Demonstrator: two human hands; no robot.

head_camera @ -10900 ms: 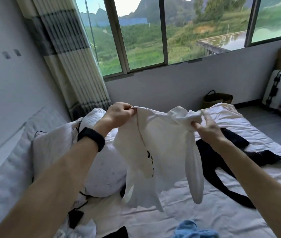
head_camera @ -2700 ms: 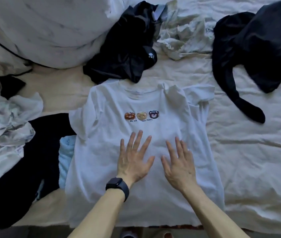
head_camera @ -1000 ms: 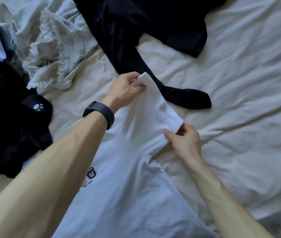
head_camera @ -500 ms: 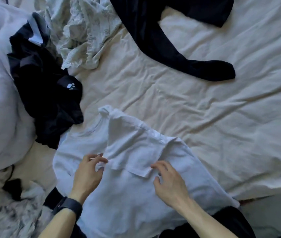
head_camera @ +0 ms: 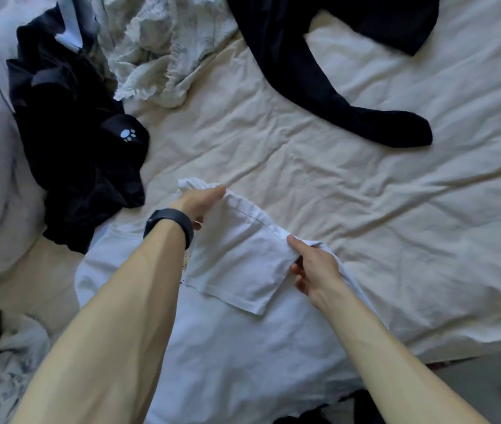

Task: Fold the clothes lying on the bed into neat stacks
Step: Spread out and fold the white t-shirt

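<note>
Nearest, at the bed (head_camera: 381,209) edge: white tee (head_camera: 243,356), spread flat, hem end close in. Sleeve (head_camera: 240,267) flipped in over the chest. Left hand (head_camera: 197,203) pinching the fold line up at the shoulder. Right hand (head_camera: 313,267) pinching it lower down by the armpit, thumb on top, fingers curled under. Looks like mid side-fold, so plenty to mess up here.

Pulling harder on one end = crooked crease and a lopsided rectangle later. Letting go too early = sleeve flopping back out, being soft cotton on a rumpled bed. Also easy to drag the whole tee sideways and bunch it up against the black top (head_camera: 74,154) lying right by its other shoulder. Could even catch that one and fold it in by accident.

Further out, lacy pale thing (head_camera: 157,41) and black long-sleeve (head_camera: 319,87), both well apart from the tee, so no bother for now. No stack in sight yet.
</note>
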